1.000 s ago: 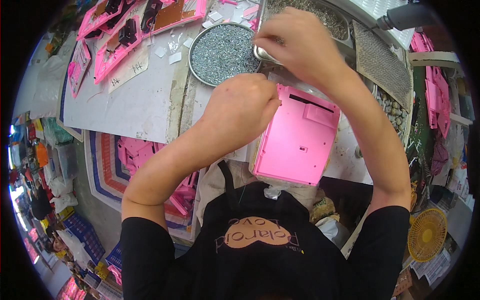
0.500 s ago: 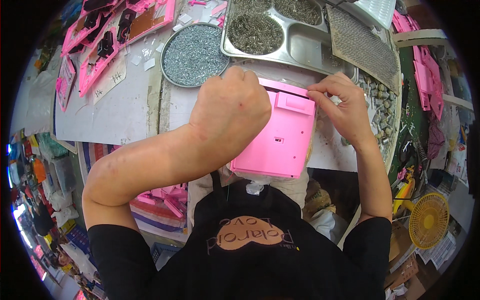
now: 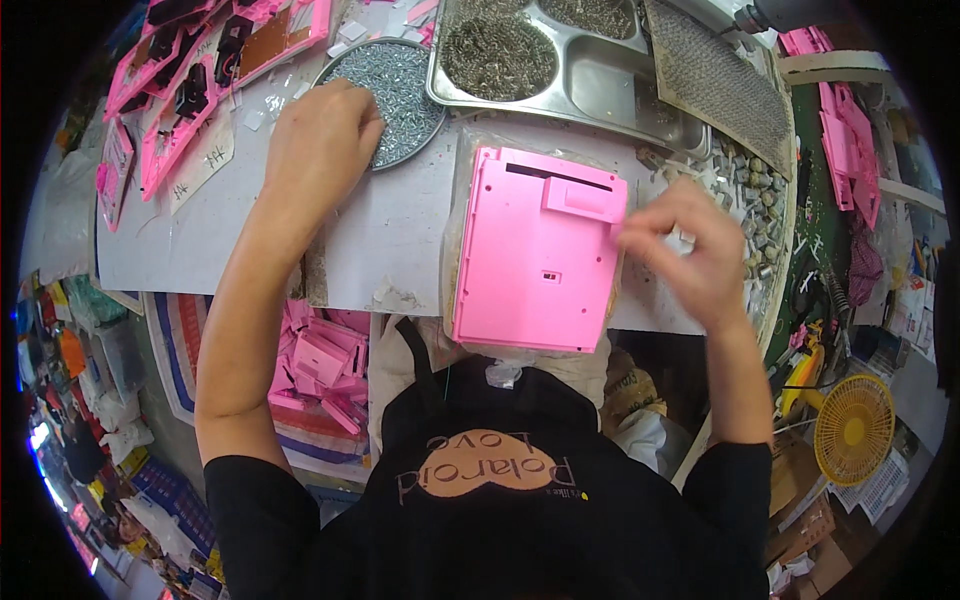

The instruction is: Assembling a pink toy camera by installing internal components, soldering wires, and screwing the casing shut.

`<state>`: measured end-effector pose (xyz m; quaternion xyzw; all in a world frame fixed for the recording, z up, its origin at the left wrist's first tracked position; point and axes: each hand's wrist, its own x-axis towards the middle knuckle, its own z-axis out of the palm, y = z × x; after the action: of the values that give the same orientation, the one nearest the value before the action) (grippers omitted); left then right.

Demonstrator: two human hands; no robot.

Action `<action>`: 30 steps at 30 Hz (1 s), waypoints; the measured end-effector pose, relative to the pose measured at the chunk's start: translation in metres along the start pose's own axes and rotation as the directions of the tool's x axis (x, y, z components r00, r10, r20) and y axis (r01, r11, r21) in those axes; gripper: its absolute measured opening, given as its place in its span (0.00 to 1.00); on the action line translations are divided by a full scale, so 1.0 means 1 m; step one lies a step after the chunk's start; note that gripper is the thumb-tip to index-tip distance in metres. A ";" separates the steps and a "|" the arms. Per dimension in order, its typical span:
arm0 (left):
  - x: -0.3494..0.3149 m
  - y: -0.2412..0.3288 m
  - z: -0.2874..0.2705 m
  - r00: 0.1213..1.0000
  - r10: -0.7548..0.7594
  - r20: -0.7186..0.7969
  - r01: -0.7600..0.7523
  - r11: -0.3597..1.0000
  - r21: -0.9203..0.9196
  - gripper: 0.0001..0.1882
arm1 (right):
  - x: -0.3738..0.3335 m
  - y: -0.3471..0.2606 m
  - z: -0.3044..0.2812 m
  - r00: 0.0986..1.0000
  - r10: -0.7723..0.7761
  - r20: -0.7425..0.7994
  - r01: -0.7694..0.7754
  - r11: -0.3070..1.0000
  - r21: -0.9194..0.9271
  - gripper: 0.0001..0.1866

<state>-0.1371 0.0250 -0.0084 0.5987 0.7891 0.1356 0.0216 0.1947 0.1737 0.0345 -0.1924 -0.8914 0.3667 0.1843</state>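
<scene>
A pink plastic casing (image 3: 535, 250) lies on a padded, plastic-covered base on the bench in front of me. It has a dark slot along its far end, a raised block below that, and several small holes. My left hand (image 3: 325, 135) is at the round metal dish (image 3: 400, 100) of small silver screws, its fingers curled together. Whatever they hold, if anything, is hidden. Beside the casing's right edge is my right hand (image 3: 695, 245), a little blurred, thumb and forefinger drawn together. I cannot make out anything between them.
A steel compartment tray (image 3: 580, 110) of small metal parts stands beyond the casing, with a textured grey board (image 3: 720, 85) leaning over its right end. Pink assemblies (image 3: 185, 110) occupy the far left. Small metal pieces (image 3: 765, 220) cover the right side. A yellow fan (image 3: 853, 430) stands lower right.
My left hand has moved from above the casing leftward to the screw dish, uncovering the casing's left side. My right hand has shifted from its far right corner down toward its right edge.
</scene>
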 end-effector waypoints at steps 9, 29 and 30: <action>-0.002 -0.003 0.010 0.985 -0.026 -0.169 0.026 1.000 -0.005 0.08 | -0.034 0.002 0.043 0.983 0.050 -0.177 -0.034 0.995 0.092 0.08; -0.063 0.163 0.008 0.833 0.549 -0.067 -0.532 0.762 -0.369 0.09 | -0.048 0.015 0.024 0.964 0.170 -0.203 -0.123 0.966 0.226 0.12; -0.063 0.163 0.006 0.819 0.571 -0.048 -0.549 0.758 -0.352 0.10 | -0.049 0.015 0.022 0.963 0.170 -0.210 -0.123 0.968 0.220 0.12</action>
<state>0.0345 0.0062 0.0169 0.7973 0.5355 0.2555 0.1108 0.2292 0.1474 0.0003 -0.2788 -0.8051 0.4447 0.2763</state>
